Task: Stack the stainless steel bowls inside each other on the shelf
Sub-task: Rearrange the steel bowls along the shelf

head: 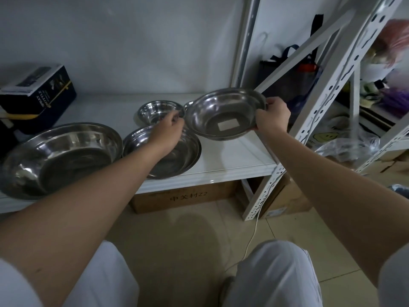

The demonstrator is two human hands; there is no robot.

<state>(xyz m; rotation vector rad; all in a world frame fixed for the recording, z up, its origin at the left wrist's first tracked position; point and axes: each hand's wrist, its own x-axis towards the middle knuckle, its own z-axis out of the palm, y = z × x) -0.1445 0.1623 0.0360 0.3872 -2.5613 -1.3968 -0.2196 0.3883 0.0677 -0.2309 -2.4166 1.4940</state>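
Several stainless steel bowls are on the white shelf. The largest bowl sits at the left. A medium bowl lies at the shelf's front, partly under my left arm. A small bowl stands behind it. My right hand grips the right rim of a medium bowl with a white label inside, held tilted above the shelf. Behind this bowl, a sliver of another bowl's rim shows. My left hand hovers over the front medium bowl, fingers curled near the small bowl's rim; whether it touches is unclear.
A dark box stands at the shelf's back left. A white slotted upright and a diagonal brace frame the shelf's right side. A dark bag sits behind the brace. A cardboard box lies under the shelf.
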